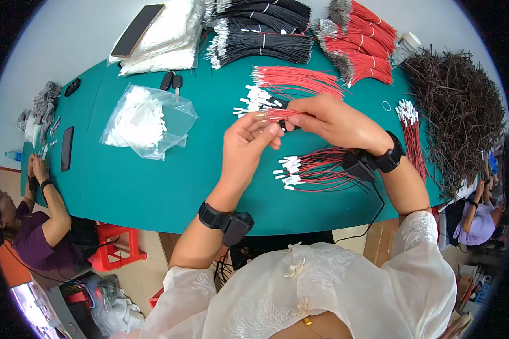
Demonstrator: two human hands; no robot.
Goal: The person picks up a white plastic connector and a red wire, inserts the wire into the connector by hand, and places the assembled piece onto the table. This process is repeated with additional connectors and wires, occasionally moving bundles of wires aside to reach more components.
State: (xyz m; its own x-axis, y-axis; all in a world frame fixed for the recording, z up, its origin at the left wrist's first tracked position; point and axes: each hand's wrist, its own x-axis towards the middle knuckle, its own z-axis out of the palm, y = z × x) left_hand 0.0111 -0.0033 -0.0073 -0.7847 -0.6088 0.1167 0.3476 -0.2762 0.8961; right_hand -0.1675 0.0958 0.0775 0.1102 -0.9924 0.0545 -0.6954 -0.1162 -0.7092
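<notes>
In front of my chest, both hands meet over a small bunch of red wires (280,114) with bare metal tips. My left hand (249,138) pinches the tip ends between thumb and fingers. From the other side my right hand (331,120) grips the same wires with its fingertips. Just beyond the hands lie black wires with white connectors (257,100), partly covered by them. Farther back is a loose spread of red wires (297,78). Below my right hand rests a pile of red and black wires with white connectors (316,168).
A clear bag of white connectors (138,121) sits left on the green table (203,186). Tied black (266,48) and red wire bundles (362,42) stand at the back. A heap of dark strands (458,107) covers the right end. Other people work at both sides.
</notes>
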